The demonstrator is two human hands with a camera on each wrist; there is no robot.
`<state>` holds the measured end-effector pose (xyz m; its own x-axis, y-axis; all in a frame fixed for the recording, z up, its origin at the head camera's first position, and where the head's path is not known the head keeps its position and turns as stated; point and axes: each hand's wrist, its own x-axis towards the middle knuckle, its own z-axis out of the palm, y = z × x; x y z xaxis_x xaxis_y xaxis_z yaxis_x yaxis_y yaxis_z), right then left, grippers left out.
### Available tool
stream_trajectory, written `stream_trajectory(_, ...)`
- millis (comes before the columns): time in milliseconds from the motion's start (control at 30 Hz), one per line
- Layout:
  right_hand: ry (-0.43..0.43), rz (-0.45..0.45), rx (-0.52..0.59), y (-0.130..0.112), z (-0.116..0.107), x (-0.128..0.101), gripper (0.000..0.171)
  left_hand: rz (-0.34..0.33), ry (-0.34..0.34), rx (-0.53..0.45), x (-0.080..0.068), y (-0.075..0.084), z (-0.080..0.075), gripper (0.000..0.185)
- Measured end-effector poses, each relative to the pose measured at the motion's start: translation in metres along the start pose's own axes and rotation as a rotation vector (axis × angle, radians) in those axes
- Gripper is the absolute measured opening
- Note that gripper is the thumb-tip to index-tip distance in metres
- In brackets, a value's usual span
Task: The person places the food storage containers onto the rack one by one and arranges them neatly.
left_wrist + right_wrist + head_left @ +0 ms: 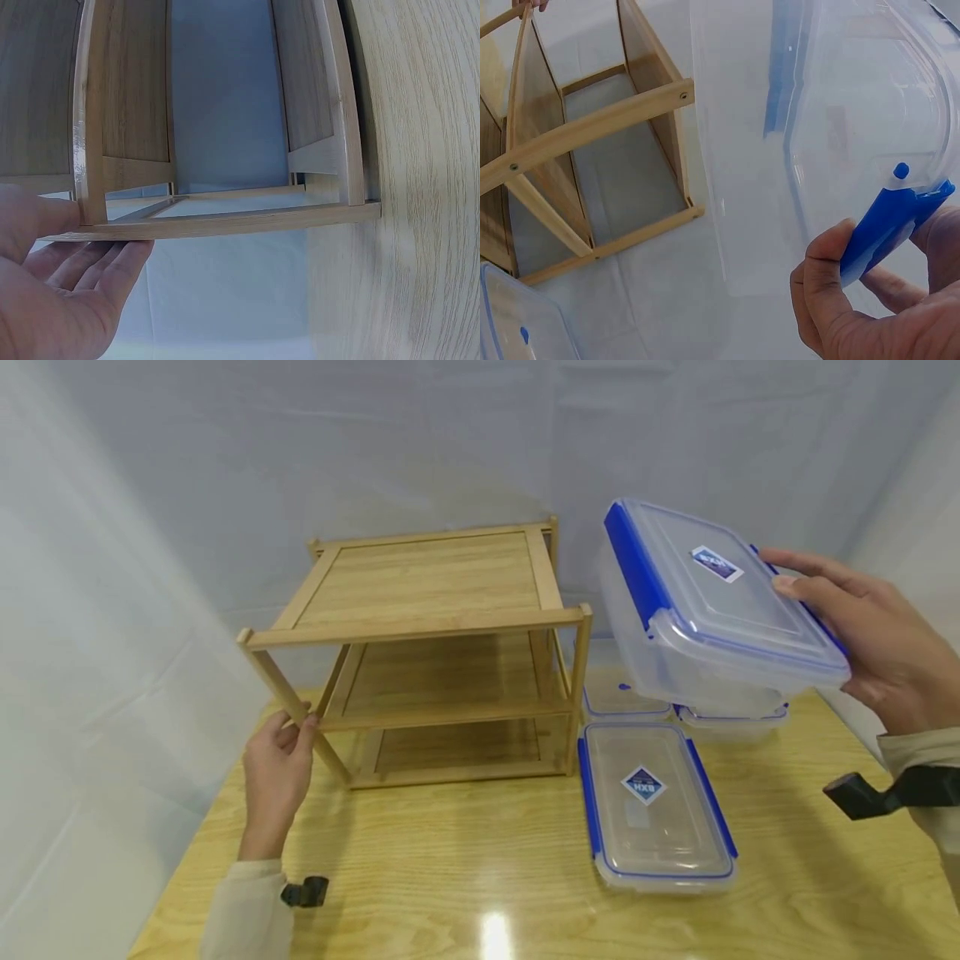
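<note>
A three-tier wooden shelf rack (435,578) stands on the table, its boards bare. My left hand (276,772) grips its front left post at the height of the middle board. In the left wrist view the thumb and fingers of that hand (71,289) lie on either side of the post (247,223). Up to the right of the rack, my right hand (888,635) holds a clear plastic food container (757,610), tilted, with its lid on. The right wrist view shows the fingers (825,289) pinching the container's side at a blue clip (877,232).
A lidded container (660,810) with blue clips lies flat on the wooden table (450,868), right of the rack. Behind it are two more containers, one (622,693) beside the rack and one (731,720) partly hidden under the raised container. White cloth (427,452) hangs behind.
</note>
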<state>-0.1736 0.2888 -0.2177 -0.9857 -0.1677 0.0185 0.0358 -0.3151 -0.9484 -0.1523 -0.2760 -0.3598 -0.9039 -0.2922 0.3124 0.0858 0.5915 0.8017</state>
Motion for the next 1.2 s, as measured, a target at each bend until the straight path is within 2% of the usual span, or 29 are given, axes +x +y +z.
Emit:
stream_trajectory(200,-0.056,0.002,0.053,-0.011,0.017,0.017,0.042,0.009,0.007,0.01,-0.001,-0.001,-0.001,0.041)
stream_trajectory(533,-0.084,0.059,0.008,-0.024,0.051,0.041,0.044,-0.01,0.008,0.017,0.0,-0.002,-0.001,0.042)
stream_trajectory(833,-0.064,0.076,-0.048,-0.027,0.083,0.064,0.047,0.027,0.012,0.029,0.0,-0.005,-0.002,0.041)
stream_trajectory(1033,-0.038,0.064,-0.08,-0.031,0.102,0.077,0.049,0.008,0.015,0.028,0.004,-0.004,-0.001,0.042)
stream_trajectory(1200,-0.007,0.053,-0.149,-0.031,0.115,0.087,0.056,-0.001,0.032,0.035,0.007,-0.002,0.001,0.041)
